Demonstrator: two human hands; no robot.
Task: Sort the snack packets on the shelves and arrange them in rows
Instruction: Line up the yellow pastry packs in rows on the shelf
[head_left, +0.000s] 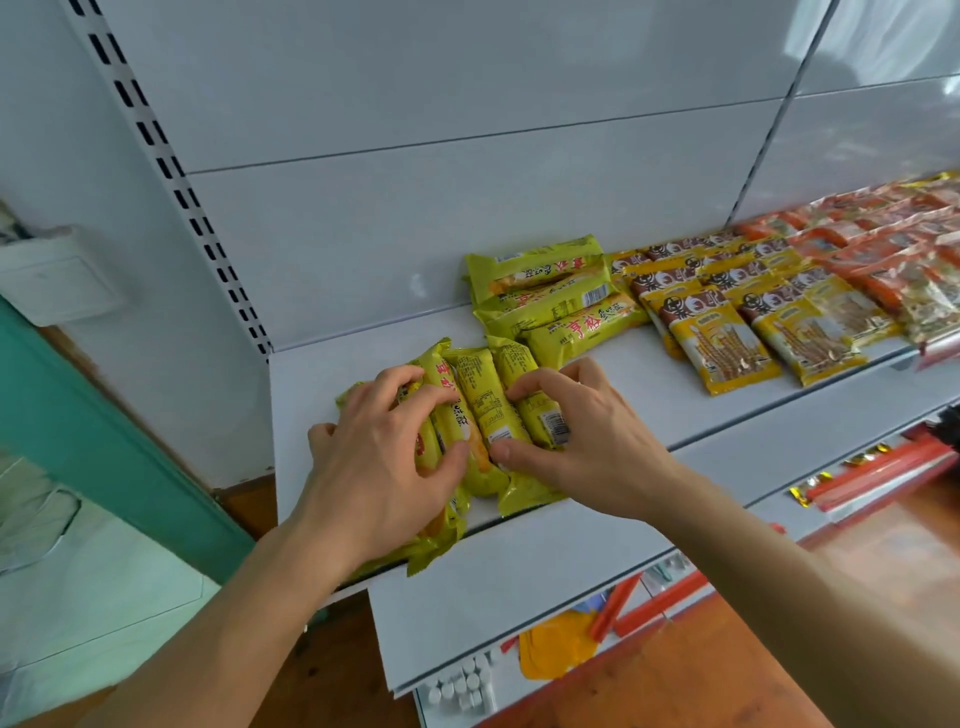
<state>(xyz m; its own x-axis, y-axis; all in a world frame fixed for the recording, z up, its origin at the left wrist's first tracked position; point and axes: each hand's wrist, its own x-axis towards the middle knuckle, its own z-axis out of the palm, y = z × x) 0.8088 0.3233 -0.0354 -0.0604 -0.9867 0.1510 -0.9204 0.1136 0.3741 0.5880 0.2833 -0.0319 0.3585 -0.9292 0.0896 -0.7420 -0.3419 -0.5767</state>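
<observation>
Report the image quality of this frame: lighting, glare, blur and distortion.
Head view: soft, even light; faint glare on the glossy white back panel; wide-angle bending of the slotted white upright; the orange packets far right blur, while both hands and the yellow-green snack packets stay sharp.

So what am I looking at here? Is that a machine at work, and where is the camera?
No machine: these are a person's two bare hands, filmed by one wide-angle camera worn on the head, looking forward and down. That is why both arms reach in from the bottom of the picture.

The white surface is a shop shelf. The left hand and right hand both curl their fingers round a bunch of green packets at the shelf's front edge. Behind it lies a small stack of the same green packets. To the right come rows of yellow packets, then orange packets. More goods show on the shelves below, too small to name.
</observation>
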